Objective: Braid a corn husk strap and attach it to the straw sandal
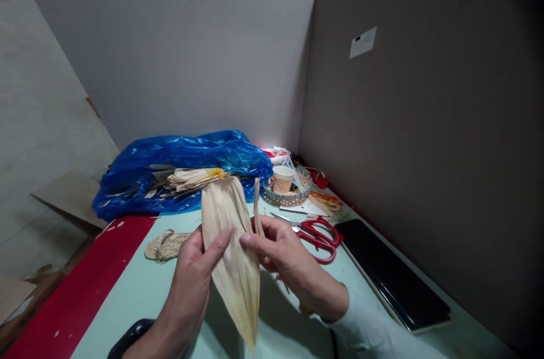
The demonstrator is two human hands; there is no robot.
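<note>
A broad, pale dried leaf (232, 268), like a corn husk, is held up over the table, its pointed tip hanging downward. My left hand (199, 257) grips its left side, thumb lying on the front face. At the right edge, my right hand (280, 254) pinches the same leaf between thumb and fingers. A narrow, curled dried strip (257, 206) stands up from the fingers of my right hand. Red-handled scissors (321, 240) lie on the table just past that hand. Beyond my left hand rests a coil of twine (164, 246).
A blue plastic bag (140, 161) lies at the back with a bundle of dried leaves (191, 178) tied in yellow. A woven basket (293, 197) holds a paper cup (283, 180). To the right is a flat black object (391, 274). Grey partitions (204, 59) enclose the table.
</note>
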